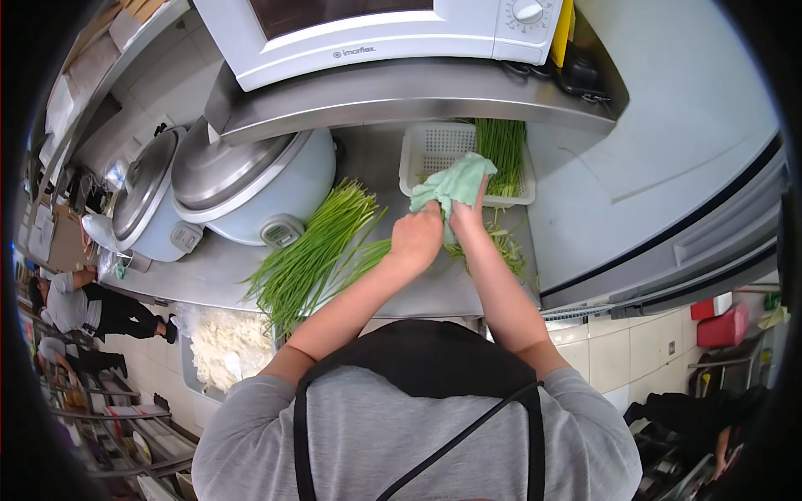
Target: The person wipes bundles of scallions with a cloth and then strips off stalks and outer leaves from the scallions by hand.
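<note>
Near the white perforated basket (407, 164), my right hand (468, 213) is wrapped in a pale green cloth (458, 179), which hides most of its fingers. My left hand (418, 238) is closed beside it, over a bunch of long green stalks (366, 260) at the cloth's lower edge. What its fingers pinch is too hidden to name. More green stalks (501, 150) lie in the right part of the basket. A large pile of stalks (313, 250) spreads on the steel counter to the left, and loose trimmings (507, 250) lie right of my hands.
Two large rice cookers (251, 184) stand at the left, under and beside a steel shelf (409, 100) holding a microwave (359, 33). A tub of white food (225, 346) sits below the counter's front edge. Other people are at the far left and lower right.
</note>
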{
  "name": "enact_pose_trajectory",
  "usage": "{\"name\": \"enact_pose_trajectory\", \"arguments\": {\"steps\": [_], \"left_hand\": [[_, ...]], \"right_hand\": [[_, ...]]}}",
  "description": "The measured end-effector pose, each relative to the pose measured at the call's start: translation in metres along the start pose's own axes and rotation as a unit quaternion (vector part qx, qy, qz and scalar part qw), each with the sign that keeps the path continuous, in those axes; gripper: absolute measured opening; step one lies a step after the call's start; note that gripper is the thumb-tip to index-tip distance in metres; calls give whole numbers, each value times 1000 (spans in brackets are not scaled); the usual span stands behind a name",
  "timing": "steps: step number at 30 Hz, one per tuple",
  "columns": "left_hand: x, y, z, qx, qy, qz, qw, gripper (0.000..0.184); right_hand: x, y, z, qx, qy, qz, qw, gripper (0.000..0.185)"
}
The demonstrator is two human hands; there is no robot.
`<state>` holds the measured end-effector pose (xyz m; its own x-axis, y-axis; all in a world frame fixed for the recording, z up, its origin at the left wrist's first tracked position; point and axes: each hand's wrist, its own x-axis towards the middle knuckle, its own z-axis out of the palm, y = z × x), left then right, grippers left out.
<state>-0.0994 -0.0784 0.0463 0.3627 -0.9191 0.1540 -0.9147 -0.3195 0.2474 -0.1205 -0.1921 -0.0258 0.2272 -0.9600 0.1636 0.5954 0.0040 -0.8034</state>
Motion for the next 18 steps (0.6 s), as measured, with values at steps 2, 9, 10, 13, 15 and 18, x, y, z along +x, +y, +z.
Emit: {"name": "enact_pose_trajectory", "arguments": {"steps": [2, 9, 10, 13, 15, 18], "left_hand": [[-1, -4, 1, -11, -9, 2, 1000, 17], [-20, -22, -8, -104, -53, 21, 993, 25], [-22, -33, 0, -102, -53, 18, 993, 25], [-21, -64, 7, -234, 19, 60, 970, 22], [-8, -70, -10, -533, -179, -96, 821, 17], [0, -61, -17, -615, -205, -83, 757, 14]], "right_hand": [[10, -10, 1, 61, 11, 59, 996, 31], [67, -2, -48, 89, 74, 150, 982, 34], [70, -16, -62, 109, 19, 128, 986, 37], [64, -39, -102, 204, -136, 167, 955, 42], [28, -57, -91, 210, -126, 268, 932, 43], [-37, -48, -59, 126, -54, 337, 932, 44]]}}
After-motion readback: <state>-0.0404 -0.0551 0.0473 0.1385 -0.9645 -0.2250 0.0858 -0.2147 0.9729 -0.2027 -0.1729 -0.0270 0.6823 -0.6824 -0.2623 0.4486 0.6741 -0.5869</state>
